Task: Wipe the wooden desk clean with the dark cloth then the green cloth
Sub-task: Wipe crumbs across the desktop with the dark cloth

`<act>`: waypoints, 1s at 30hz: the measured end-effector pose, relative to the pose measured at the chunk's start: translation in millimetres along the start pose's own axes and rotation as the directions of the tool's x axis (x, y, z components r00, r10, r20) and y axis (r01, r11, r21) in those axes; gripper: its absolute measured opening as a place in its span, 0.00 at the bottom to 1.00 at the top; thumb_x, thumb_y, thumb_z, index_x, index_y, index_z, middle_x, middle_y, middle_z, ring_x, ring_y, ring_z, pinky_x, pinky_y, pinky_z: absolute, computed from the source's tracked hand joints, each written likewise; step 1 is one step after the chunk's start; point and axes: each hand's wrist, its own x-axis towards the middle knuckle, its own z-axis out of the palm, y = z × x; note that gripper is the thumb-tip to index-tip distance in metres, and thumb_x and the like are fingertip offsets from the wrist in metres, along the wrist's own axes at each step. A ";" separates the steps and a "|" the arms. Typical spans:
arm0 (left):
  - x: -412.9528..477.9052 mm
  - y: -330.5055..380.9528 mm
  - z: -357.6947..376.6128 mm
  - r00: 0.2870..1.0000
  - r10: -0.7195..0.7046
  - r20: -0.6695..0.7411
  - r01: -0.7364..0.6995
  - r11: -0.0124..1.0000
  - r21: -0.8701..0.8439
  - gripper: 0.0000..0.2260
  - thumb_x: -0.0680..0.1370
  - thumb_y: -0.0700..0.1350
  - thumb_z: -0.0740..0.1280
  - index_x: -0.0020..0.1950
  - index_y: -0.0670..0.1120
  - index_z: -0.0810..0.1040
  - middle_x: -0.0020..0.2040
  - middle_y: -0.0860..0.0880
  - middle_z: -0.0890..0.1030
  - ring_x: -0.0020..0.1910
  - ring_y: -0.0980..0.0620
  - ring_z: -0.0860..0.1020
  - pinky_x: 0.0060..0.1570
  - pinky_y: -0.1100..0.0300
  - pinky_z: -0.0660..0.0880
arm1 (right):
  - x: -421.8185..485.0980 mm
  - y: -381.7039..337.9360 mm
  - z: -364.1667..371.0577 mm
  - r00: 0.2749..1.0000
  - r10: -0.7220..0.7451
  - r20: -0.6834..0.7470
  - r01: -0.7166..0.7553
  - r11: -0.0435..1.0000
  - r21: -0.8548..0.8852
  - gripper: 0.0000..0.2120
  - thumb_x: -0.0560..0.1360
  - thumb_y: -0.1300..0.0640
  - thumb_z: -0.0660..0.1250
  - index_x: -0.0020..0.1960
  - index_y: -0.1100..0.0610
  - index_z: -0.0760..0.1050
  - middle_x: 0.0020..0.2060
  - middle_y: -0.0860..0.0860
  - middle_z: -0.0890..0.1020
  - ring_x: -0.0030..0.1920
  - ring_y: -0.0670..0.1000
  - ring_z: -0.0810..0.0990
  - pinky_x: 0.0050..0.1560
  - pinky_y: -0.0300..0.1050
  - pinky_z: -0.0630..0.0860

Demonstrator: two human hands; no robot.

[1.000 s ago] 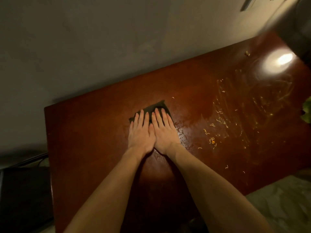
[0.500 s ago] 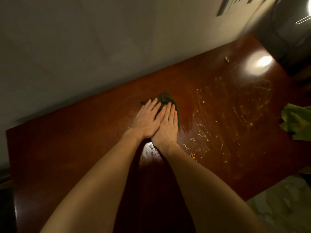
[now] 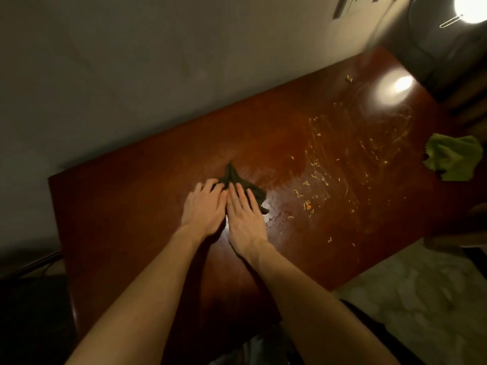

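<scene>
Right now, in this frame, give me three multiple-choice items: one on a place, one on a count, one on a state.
1. Where is the green cloth?
A. Under the hands
B. At the desk's right edge
C. On the floor

2. How many cloths are in view?
A. One
B. Three
C. Two

3. How are the left hand and right hand placed?
A. Both pressing on the dark cloth, side by side
B. Both lifted off the desk
C. One holding the green cloth

Answers:
1 B: it lies crumpled at the far right, past the crumbs.
2 C: only the green cloth and the dark cloth show.
3 A: both palms are down and touching, with the dark cloth poking out beyond the fingers.
</scene>
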 end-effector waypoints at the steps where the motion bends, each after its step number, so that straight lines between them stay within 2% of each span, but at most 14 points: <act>1: -17.0 -9.2 2.5 1.000 -0.001 -0.001 0.001 1.000 0.020 0.19 0.88 0.53 0.52 0.73 0.50 0.75 0.73 0.51 0.73 0.64 0.47 0.73 0.63 0.47 0.75 | -12.4 -14.0 1.7 1.000 0.000 0.001 0.000 1.000 0.030 0.36 0.85 0.49 0.52 0.84 0.62 0.40 0.84 0.60 0.41 0.84 0.61 0.39 0.83 0.61 0.42; 4: -56.8 -25.3 9.2 0.999 -0.004 0.048 0.001 0.999 0.050 0.17 0.86 0.51 0.59 0.73 0.50 0.73 0.70 0.51 0.72 0.64 0.46 0.71 0.60 0.48 0.77 | -49.1 -38.6 8.2 0.999 -0.028 0.017 0.027 0.996 0.086 0.35 0.86 0.50 0.55 0.85 0.62 0.42 0.85 0.58 0.44 0.85 0.60 0.45 0.84 0.58 0.46; 7: -81.7 -22.9 13.9 0.995 0.011 0.097 -0.010 1.000 -0.008 0.15 0.84 0.53 0.64 0.69 0.51 0.73 0.64 0.50 0.70 0.61 0.45 0.70 0.58 0.46 0.78 | -83.9 -41.2 12.8 1.000 -0.005 0.009 0.004 0.988 0.152 0.36 0.84 0.50 0.60 0.85 0.63 0.49 0.84 0.58 0.56 0.82 0.60 0.57 0.83 0.55 0.54; 9: -92.8 -11.4 13.8 0.990 0.044 0.132 -0.038 0.998 -0.044 0.13 0.83 0.54 0.66 0.65 0.51 0.74 0.59 0.51 0.70 0.58 0.46 0.71 0.57 0.47 0.77 | -105.1 -39.2 13.1 0.997 0.077 -0.018 -0.071 0.972 0.224 0.34 0.82 0.51 0.62 0.83 0.63 0.58 0.79 0.58 0.66 0.76 0.59 0.65 0.79 0.54 0.63; 11: -99.0 4.8 11.3 0.980 0.088 0.177 -0.078 0.995 -0.064 0.11 0.82 0.53 0.68 0.61 0.50 0.75 0.55 0.51 0.71 0.56 0.46 0.73 0.55 0.50 0.75 | -120.4 -39.4 12.9 0.971 0.228 -0.071 -0.191 0.921 0.339 0.26 0.80 0.52 0.62 0.75 0.62 0.72 0.71 0.56 0.76 0.66 0.58 0.72 0.69 0.52 0.73; 12: -100.6 13.1 9.9 0.972 0.105 0.209 -0.092 0.993 -0.075 0.09 0.82 0.51 0.69 0.60 0.50 0.76 0.55 0.50 0.73 0.55 0.46 0.75 0.55 0.51 0.75 | -124.5 -40.9 12.4 0.938 0.336 -0.087 -0.274 0.870 0.410 0.21 0.80 0.52 0.61 0.68 0.61 0.78 0.66 0.54 0.78 0.62 0.57 0.74 0.65 0.52 0.75; 14: -101.4 27.5 6.6 0.947 0.125 0.294 -0.087 0.986 -0.140 0.06 0.82 0.45 0.67 0.59 0.48 0.79 0.56 0.48 0.80 0.54 0.46 0.79 0.53 0.52 0.76 | -125.5 -46.0 9.2 0.834 0.551 -0.032 -0.445 0.706 0.551 0.16 0.82 0.52 0.59 0.60 0.59 0.79 0.61 0.54 0.79 0.60 0.57 0.74 0.63 0.53 0.76; 16: -103.5 37.7 0.7 0.921 0.124 0.368 -0.026 0.966 -0.259 0.08 0.83 0.41 0.65 0.61 0.47 0.80 0.55 0.46 0.83 0.50 0.47 0.82 0.50 0.52 0.80 | -120.9 -55.5 8.4 0.736 0.675 0.047 -0.560 0.570 0.602 0.17 0.84 0.50 0.59 0.64 0.61 0.76 0.64 0.57 0.77 0.65 0.59 0.73 0.68 0.56 0.74; 19: -107.7 36.8 -3.4 0.909 0.072 0.411 0.097 0.921 -0.377 0.09 0.84 0.41 0.63 0.62 0.47 0.78 0.50 0.46 0.83 0.45 0.46 0.84 0.46 0.46 0.84 | -108.6 -79.0 15.4 0.682 0.729 0.068 -0.628 0.535 0.565 0.22 0.84 0.49 0.61 0.70 0.63 0.72 0.68 0.62 0.76 0.72 0.64 0.71 0.78 0.63 0.64; 22: -115.1 16.6 -0.5 0.956 0.021 0.292 0.041 0.978 -0.205 0.10 0.83 0.42 0.62 0.61 0.50 0.80 0.55 0.47 0.86 0.51 0.46 0.84 0.47 0.50 0.80 | -98.7 -97.5 27.7 0.609 0.792 0.039 -0.670 0.489 0.558 0.26 0.82 0.46 0.64 0.72 0.63 0.72 0.71 0.63 0.75 0.75 0.65 0.69 0.79 0.67 0.58; 25: -124.4 -2.9 2.9 0.985 0.004 0.174 0.011 0.996 -0.086 0.13 0.83 0.43 0.63 0.68 0.50 0.77 0.63 0.49 0.81 0.61 0.46 0.81 0.58 0.52 0.77 | -98.4 -94.5 39.4 0.546 0.836 -0.058 -0.661 0.472 0.583 0.23 0.82 0.45 0.66 0.69 0.60 0.74 0.67 0.60 0.77 0.72 0.62 0.72 0.79 0.64 0.60; 28: -126.6 -7.7 5.1 0.986 -0.002 0.166 0.009 0.999 -0.038 0.17 0.84 0.44 0.62 0.74 0.46 0.71 0.65 0.45 0.76 0.63 0.44 0.77 0.61 0.51 0.74 | -106.6 -89.7 46.3 0.410 0.912 -0.030 -0.707 0.338 0.621 0.22 0.82 0.45 0.65 0.67 0.60 0.74 0.64 0.58 0.78 0.69 0.60 0.73 0.79 0.60 0.61; 30: -122.6 -4.0 8.9 0.986 0.021 0.167 -0.025 1.000 0.018 0.18 0.84 0.46 0.62 0.75 0.46 0.70 0.69 0.44 0.73 0.66 0.43 0.74 0.64 0.47 0.73 | -114.1 -89.4 51.4 0.330 0.944 -0.003 -0.725 0.255 0.640 0.25 0.81 0.44 0.65 0.69 0.61 0.73 0.66 0.58 0.77 0.70 0.61 0.72 0.80 0.60 0.60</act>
